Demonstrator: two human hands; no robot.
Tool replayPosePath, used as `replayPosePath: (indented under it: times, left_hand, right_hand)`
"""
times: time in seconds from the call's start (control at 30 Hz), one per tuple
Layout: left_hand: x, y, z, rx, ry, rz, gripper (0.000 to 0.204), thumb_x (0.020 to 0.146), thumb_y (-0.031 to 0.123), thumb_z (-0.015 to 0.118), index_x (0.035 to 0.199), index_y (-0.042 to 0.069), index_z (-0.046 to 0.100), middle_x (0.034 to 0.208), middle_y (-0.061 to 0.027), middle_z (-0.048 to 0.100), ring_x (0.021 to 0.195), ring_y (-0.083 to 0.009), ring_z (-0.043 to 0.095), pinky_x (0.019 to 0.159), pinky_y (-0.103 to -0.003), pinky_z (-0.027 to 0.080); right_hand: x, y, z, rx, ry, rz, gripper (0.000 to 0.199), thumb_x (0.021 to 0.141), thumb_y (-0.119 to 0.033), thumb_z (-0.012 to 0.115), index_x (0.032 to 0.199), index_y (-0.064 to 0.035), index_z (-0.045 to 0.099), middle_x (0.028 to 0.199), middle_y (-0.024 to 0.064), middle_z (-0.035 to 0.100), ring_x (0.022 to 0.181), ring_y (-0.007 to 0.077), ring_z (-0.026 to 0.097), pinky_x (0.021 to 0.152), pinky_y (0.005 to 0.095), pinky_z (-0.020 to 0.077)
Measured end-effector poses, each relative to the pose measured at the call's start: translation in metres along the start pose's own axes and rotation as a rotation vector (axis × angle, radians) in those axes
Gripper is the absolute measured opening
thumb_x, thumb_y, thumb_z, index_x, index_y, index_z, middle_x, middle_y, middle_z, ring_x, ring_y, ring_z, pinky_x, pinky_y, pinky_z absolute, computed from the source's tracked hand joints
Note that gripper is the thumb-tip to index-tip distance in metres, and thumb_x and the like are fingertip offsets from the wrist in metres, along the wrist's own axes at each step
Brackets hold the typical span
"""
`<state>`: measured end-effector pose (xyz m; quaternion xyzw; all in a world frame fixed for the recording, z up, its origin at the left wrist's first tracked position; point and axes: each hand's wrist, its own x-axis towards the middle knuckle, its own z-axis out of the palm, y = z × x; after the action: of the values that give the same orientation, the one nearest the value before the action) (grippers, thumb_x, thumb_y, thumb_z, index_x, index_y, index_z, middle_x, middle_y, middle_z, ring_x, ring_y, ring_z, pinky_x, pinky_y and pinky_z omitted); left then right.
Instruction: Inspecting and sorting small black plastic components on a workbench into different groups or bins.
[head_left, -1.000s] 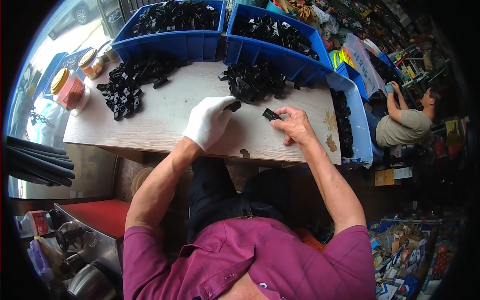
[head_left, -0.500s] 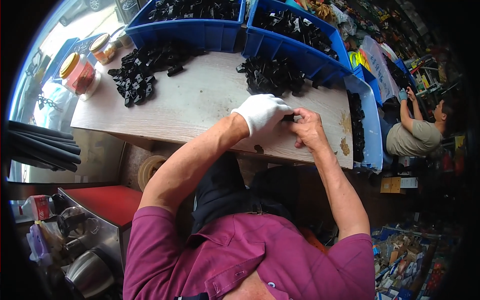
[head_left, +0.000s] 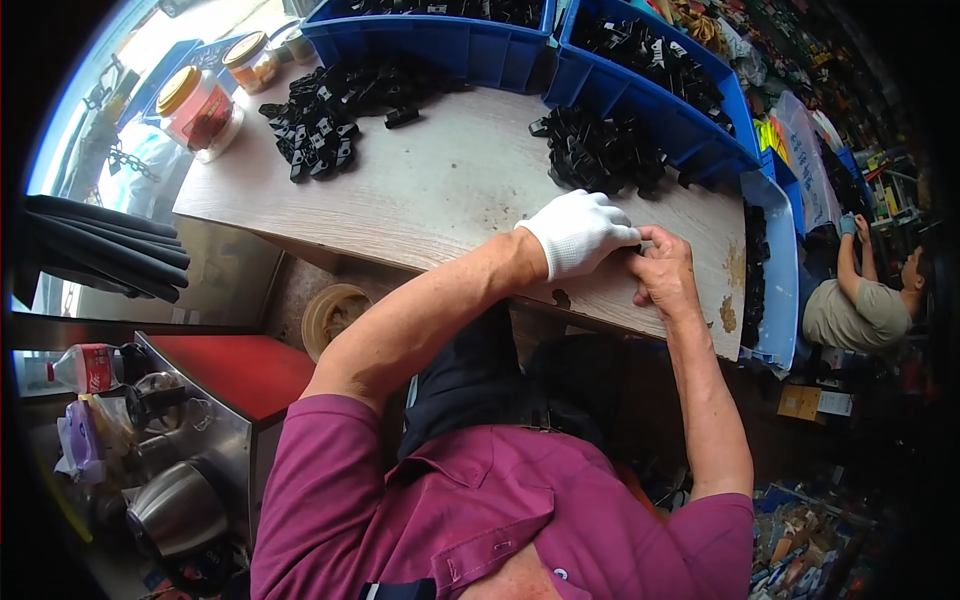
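My left hand (head_left: 582,234), in a white knit glove, meets my bare right hand (head_left: 666,270) over the front right part of the table. Between their closed fingertips is a small black part (head_left: 634,250), mostly hidden by the fingers. Just beyond the hands lies a heap of black plastic parts (head_left: 600,150). A second heap of similar black parts (head_left: 315,125) spreads over the far left of the tabletop (head_left: 440,185), with one piece (head_left: 402,117) lying at its right edge.
Blue bins (head_left: 430,50) of black parts line the table's back, and a paler blue bin (head_left: 782,290) stands at its right end. Lidded jars (head_left: 200,112) sit at the left corner. A co-worker (head_left: 858,312) is at the far right; a kettle (head_left: 178,510) is lower left.
The whole view has shifted, so the table and bins appear further right. Both hands stay together at the small black part, with little change in their grip.
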<state>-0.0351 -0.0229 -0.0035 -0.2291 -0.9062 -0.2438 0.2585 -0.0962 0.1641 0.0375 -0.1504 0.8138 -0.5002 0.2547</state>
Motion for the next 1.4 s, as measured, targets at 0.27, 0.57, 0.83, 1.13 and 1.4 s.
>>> replayPosePath:
  times: [0.27, 0.57, 0.83, 1.13, 1.4]
  left_hand:
    - [-0.016, 0.015, -0.007, 0.194, -0.029, -0.042, 0.04, 0.083, 0.017, 0.067, 0.123, 0.014, 0.07, 0.111, -0.0021, 0.07, 0.103, -0.0252, 0.064, 0.088, -0.039, 0.052]
    - [-0.028, -0.003, -0.056, 0.291, 0.351, -0.297, 0.031, 0.08, 0.003, 0.067, 0.11, 0.008, 0.067, 0.112, -0.0111, 0.068, 0.103, -0.034, 0.064, 0.086, -0.044, 0.054]
    - [-0.101, -0.115, -0.118, 0.92, 0.087, -0.984, 0.029, 0.094, 0.024, 0.064, 0.122, 0.017, 0.069, 0.107, -0.0096, 0.074, 0.099, -0.0345, 0.069, 0.084, -0.048, 0.057]
    - [-0.092, -0.102, -0.114, 0.698, 0.184, -0.909, 0.024, 0.097, 0.033, 0.061, 0.099, 0.015, 0.078, 0.105, -0.01, 0.073, 0.1, -0.0357, 0.067, 0.082, -0.049, 0.057]
    - [-0.107, -0.112, -0.114, 0.614, 0.276, -0.788, 0.028, 0.097, 0.032, 0.061, 0.115, 0.015, 0.074, 0.108, -0.0118, 0.074, 0.099, -0.037, 0.067, 0.086, -0.047, 0.056]
  right_hand:
    - [0.0, -0.003, 0.0, -0.031, -0.032, -0.031, 0.031, 0.081, -0.001, 0.067, 0.112, 0.0027, 0.068, 0.056, -0.0038, 0.049, 0.039, 0.0064, 0.041, 0.035, 0.0256, 0.0393]
    - [-0.005, 0.002, -0.002, 0.031, 0.024, -0.009, 0.03, 0.083, -0.012, 0.079, 0.107, 0.0021, 0.068, 0.058, -0.0027, 0.051, 0.04, 0.0067, 0.04, 0.035, 0.0248, 0.0366]
    - [-0.004, 0.006, 0.002, 0.102, 0.072, -0.083, 0.03, 0.083, -0.017, 0.079, 0.103, 0.0011, 0.066, 0.056, -0.0044, 0.048, 0.042, 0.0055, 0.041, 0.035, 0.0239, 0.0396]
    - [-0.006, 0.015, -0.018, 0.303, 0.068, -0.033, 0.036, 0.084, -0.021, 0.081, 0.107, 0.0019, 0.063, 0.06, 0.0001, 0.057, 0.042, 0.008, 0.052, 0.04, 0.0266, 0.051]
    - [0.001, 0.029, -0.089, 0.398, 0.393, 0.066, 0.032, 0.086, -0.019, 0.081, 0.105, -0.0024, 0.062, 0.056, 0.0, 0.054, 0.04, 0.011, 0.053, 0.046, 0.0343, 0.0604]
